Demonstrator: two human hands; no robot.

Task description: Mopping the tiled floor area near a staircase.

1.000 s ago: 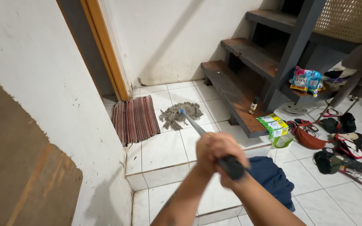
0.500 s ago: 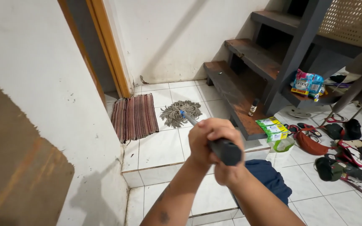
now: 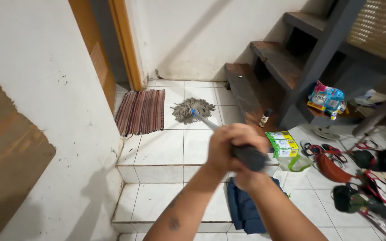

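A: Head view, hands first?

B: Left hand (image 3: 227,147) wrapped around the dark grip of the mop handle (image 3: 246,154), fingers curled tight and pressed together. Right hand (image 3: 251,176) just below and behind it, mostly hidden; fingers seemingly closed on the same grip, though hard to make out fully.

A: And the mop?

B: Handle slanting away and down from the hands to the grey string mop head (image 3: 192,110), spread flat on the white tiled landing (image 3: 157,147), near the far wall. Just left of it, a striped mat (image 3: 141,110) lying by the wooden door frame (image 3: 123,44).

A: Around that?

B: Dark wooden stairs (image 3: 264,71) rising to the right. Blue cloth (image 3: 244,207) crumpled on the lower step beneath the arms. Green and yellow packet (image 3: 284,145) just right of the hands. Sandals and shoes (image 3: 367,178) scattered on the floor at far right.
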